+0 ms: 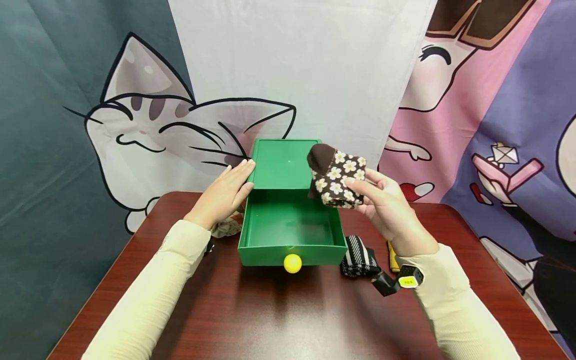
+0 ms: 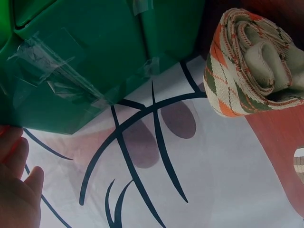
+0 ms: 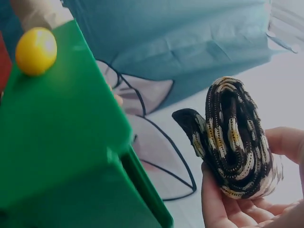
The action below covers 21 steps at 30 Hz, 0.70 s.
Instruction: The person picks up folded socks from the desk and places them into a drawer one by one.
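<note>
A folded brown sock with white flowers (image 1: 337,177) is held up by my right hand (image 1: 389,210), thumb on the near side, above the right edge of a green box (image 1: 288,162). Its rolled layers show end-on in the right wrist view, where the rolled sock (image 3: 237,142) is pinched between thumb and fingers. The box's drawer (image 1: 292,225), with a yellow ball knob (image 1: 292,263), is pulled out and its visible floor is bare. My left hand (image 1: 227,192) rests with straight fingers against the box's upper left side.
Left of the box lies a rolled cream sock with orange and green plaid (image 2: 256,66). A folded black-and-white patterned sock (image 1: 358,257) sits right of the drawer, and a yellow item (image 1: 393,257) is partly hidden by the right wrist. Cartoon fabric (image 1: 306,65) hangs behind the table (image 1: 279,320).
</note>
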### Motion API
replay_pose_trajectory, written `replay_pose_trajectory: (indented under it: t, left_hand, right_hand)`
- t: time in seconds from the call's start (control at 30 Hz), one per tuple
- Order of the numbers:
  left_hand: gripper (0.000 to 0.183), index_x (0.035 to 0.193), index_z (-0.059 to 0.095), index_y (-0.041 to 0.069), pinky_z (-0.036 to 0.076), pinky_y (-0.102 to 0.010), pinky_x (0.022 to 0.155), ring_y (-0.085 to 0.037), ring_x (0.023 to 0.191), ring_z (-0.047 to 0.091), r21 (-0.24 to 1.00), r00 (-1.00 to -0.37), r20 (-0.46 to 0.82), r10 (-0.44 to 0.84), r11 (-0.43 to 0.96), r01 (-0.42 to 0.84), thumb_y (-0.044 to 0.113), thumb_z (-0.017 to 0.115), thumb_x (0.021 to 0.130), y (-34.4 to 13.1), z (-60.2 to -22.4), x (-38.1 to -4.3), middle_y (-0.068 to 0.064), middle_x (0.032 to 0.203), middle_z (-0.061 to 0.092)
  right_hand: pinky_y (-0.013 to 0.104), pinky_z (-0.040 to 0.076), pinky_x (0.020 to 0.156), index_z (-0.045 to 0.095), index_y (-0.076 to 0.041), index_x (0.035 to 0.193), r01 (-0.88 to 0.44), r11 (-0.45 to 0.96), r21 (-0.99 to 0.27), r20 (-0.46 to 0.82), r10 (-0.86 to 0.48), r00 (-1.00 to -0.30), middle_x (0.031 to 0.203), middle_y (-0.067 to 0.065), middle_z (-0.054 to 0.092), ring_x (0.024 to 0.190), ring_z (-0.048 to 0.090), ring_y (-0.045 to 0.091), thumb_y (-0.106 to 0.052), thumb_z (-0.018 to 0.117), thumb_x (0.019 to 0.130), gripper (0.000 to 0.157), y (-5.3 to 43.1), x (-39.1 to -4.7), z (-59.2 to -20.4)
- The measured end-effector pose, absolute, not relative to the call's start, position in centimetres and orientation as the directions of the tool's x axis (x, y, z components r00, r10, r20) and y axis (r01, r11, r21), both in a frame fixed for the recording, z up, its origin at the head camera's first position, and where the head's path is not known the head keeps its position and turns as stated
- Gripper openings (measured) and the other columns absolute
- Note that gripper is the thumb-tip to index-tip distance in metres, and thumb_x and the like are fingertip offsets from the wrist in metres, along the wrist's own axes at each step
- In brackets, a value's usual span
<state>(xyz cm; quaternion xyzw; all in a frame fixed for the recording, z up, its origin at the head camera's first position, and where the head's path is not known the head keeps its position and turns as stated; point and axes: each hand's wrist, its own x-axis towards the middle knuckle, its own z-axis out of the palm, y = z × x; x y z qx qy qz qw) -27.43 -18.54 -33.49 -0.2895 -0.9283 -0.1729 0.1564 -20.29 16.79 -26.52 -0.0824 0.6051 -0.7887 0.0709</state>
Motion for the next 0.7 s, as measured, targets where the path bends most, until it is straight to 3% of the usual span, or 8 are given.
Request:
replay_pose_trajectory:
  t: [0.2, 0.47, 0.57, 0.7]
  left_hand:
    - [0.058, 0.16, 0.03, 0.005, 0.014, -0.049, 0.126, -0.026, 0.154, 0.022, 0.238, -0.782, 0.397, 0.48, 0.769, 0.593, 0.036, 0.039, 0.111, -18.5, -33.6, -27.3, -0.01, 0.164, 0.03]
    - [0.057, 0.159, 0.031, 0.005, 0.013, -0.047, 0.126, -0.028, 0.153, 0.025, 0.245, -0.78, 0.403, 0.479, 0.764, 0.596, 0.035, 0.04, 0.111, -18.6, -33.6, -27.3, -0.01, 0.164, 0.032]
    - [0.057, 0.159, 0.03, 0.005, 0.013, -0.046, 0.127, -0.028, 0.153, 0.024, 0.249, -0.78, 0.402, 0.479, 0.763, 0.597, 0.035, 0.039, 0.111, -18.5, -33.7, -27.3, -0.01, 0.164, 0.031]
    - [0.057, 0.16, 0.03, 0.005, 0.012, -0.045, 0.127, -0.026, 0.154, 0.022, 0.257, -0.782, 0.401, 0.478, 0.76, 0.596, 0.036, 0.038, 0.112, -18.6, -33.7, -27.4, -0.01, 0.165, 0.03]
  right_hand:
    - [0.027, 0.06, 0.081, 0.038, 0.008, 0.143, 0.04, -0.21, -0.977, 0.03, -0.318, -0.948, 0.111, 0.005, 0.066, 0.088, 0.071, 0.013, -0.006, 0.051, 0.099, 0.048, 15.2, -20.4, -26.6]
    - [0.03, 0.06, 0.084, 0.036, 0.007, 0.146, 0.138, -0.093, -0.986, -0.084, -0.436, -0.896, 0.117, 0.008, 0.062, 0.09, 0.071, 0.015, -0.008, 0.053, 0.097, 0.055, 13.5, -20.7, -27.3]
    - [0.028, 0.06, 0.08, 0.04, 0.007, 0.14, 0.153, -0.031, -0.988, -0.123, -0.454, -0.882, 0.111, 0.007, 0.061, 0.077, 0.065, 0.009, -0.009, 0.057, 0.096, 0.05, 12.9, -20.9, -27.6]
    - [0.024, 0.058, 0.071, 0.044, 0.009, 0.128, 0.146, 0.041, -0.988, -0.147, -0.484, -0.863, 0.099, 0.005, 0.054, 0.061, 0.04, 0.004, -0.008, 0.058, 0.095, 0.039, 11.9, -21.0, -27.9]
